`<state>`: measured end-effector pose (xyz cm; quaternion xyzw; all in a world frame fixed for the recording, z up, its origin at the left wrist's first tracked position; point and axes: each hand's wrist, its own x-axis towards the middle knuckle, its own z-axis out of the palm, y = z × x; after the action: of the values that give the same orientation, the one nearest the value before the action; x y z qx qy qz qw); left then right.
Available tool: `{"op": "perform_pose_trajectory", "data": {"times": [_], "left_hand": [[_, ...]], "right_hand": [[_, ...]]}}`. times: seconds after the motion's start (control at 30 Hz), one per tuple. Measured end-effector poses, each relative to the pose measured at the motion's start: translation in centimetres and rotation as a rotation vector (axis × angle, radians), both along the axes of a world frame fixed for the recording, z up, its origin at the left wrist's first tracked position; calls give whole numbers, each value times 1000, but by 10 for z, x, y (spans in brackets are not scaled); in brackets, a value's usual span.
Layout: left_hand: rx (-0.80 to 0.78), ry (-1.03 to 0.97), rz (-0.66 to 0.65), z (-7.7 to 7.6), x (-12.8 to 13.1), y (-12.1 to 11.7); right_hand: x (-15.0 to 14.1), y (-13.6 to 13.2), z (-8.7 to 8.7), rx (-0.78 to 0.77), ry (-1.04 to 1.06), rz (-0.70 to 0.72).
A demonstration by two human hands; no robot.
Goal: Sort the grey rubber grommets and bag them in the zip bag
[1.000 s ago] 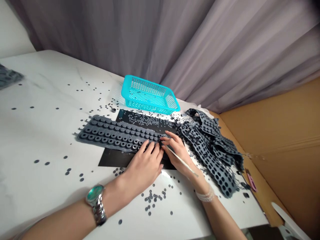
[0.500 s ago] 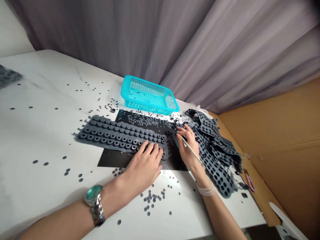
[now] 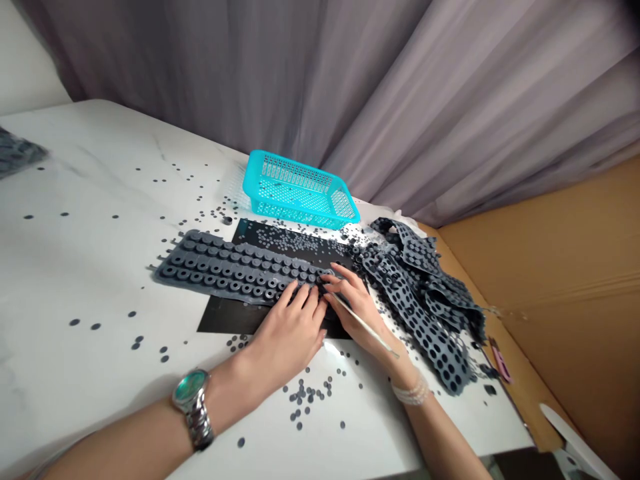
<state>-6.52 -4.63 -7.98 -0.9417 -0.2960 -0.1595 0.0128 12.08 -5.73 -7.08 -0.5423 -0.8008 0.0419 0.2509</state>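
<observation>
A dark grey rubber sheet [image 3: 225, 263] with rows of raised rings lies partly over a black mat [image 3: 220, 316]. My left hand [image 3: 290, 327] rests flat on the sheet's near right part, fingers stretched out. In my right hand [image 3: 357, 310] is a thin, pale stick-like tool [image 3: 367, 328], pinched between thumb and fingers. Those fingertips meet the right end of the sheet, close beside my left fingers, and they hide the tool's front tip. Small dark discs [image 3: 290, 240] are strewn over the back of the mat.
A turquoise mesh basket [image 3: 303, 212] stands behind the mat. Punched rubber sheets [image 3: 435, 333] are heaped on the right, near a pink-handled tool [image 3: 501, 363] by cardboard [image 3: 560, 267]. Loose discs dot the white table [image 3: 100, 267]. A dark bundle [image 3: 19, 155] lies far left.
My right hand has moved left, from beside the heaped sheets to the right end of the ringed sheet, carrying the pale tool. My left hand has stayed in place.
</observation>
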Motion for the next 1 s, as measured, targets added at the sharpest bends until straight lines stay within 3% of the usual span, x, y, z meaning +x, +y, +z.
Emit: {"op": "perform_pose_trajectory", "data": {"times": [0.17,0.3,0.4,0.5,0.67,1.0], "left_hand": [[10,-6,-5,0,1,0],[-10,-9,-13,0,0,0],[-30,-17,-16,0,0,1],[-10,-26,-8,-2,0,0],[11,-27,3,-7,2,-2],[8,-17,5,-4,2,-1]], "right_hand": [[2,8,-9,141,-152,79],[12,14,-8,259,-15,-201],[22,16,-3,233,60,-335],[22,14,1,93,84,-298],[4,10,4,-60,123,-94],[-6,19,0,-52,20,13]]}}
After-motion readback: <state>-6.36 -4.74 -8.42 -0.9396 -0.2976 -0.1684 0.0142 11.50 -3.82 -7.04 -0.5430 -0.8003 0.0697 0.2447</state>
